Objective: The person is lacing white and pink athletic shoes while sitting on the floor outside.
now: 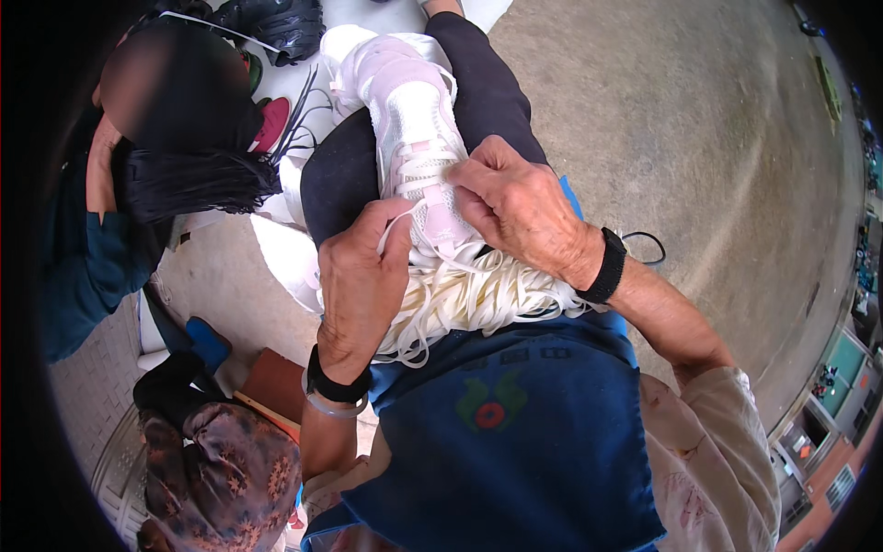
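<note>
A white and pale pink sneaker (418, 115) lies along my lap with its toe pointing away from me. White shoelace (425, 167) crosses its upper part in several rows, above the pink tongue (441, 224). My left hand (363, 276) is closed at the left of the shoe's opening, with a loose lace end pinched between thumb and forefinger. At the right row of eyelets my right hand (524, 207) is closed, its thumb and forefinger pinching at the lace; the fingertips are partly hidden. A thick heap of loose cream-white laces (497, 293) lies on my lap, just below the shoe.
A blue apron (515, 414) covers my front. To the left sits another person in a dark teal sleeve (115, 267), beside a bundle of black laces (198, 179) and a dark red shoe (272, 124). Patterned clothing (244, 460) of another person shows at lower left. Concrete floor (681, 120) stretches right.
</note>
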